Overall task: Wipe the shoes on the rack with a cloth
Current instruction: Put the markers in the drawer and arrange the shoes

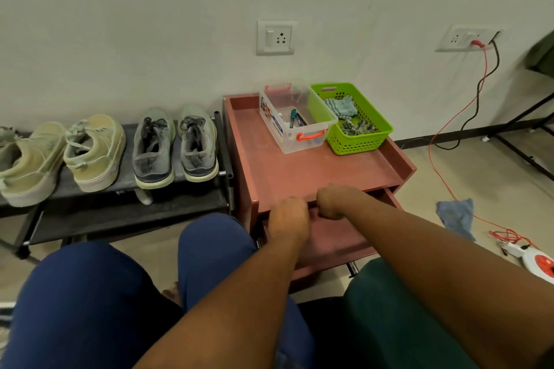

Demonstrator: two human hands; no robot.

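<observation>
Wiping not begun; I have both hands, left (288, 216) and right (331, 201), curled on the drawer (326, 237) edge at centre; shoes (175, 147) left, untouched; no cloth held.

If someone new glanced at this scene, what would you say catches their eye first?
Probably the two hands, left hand and right hand, at the top edge of the partly open drawer of the reddish cabinet in the centre. Next, the bright green basket holding cloths on the cabinet's back right, and the shoes lined up on the black rack at left.
</observation>
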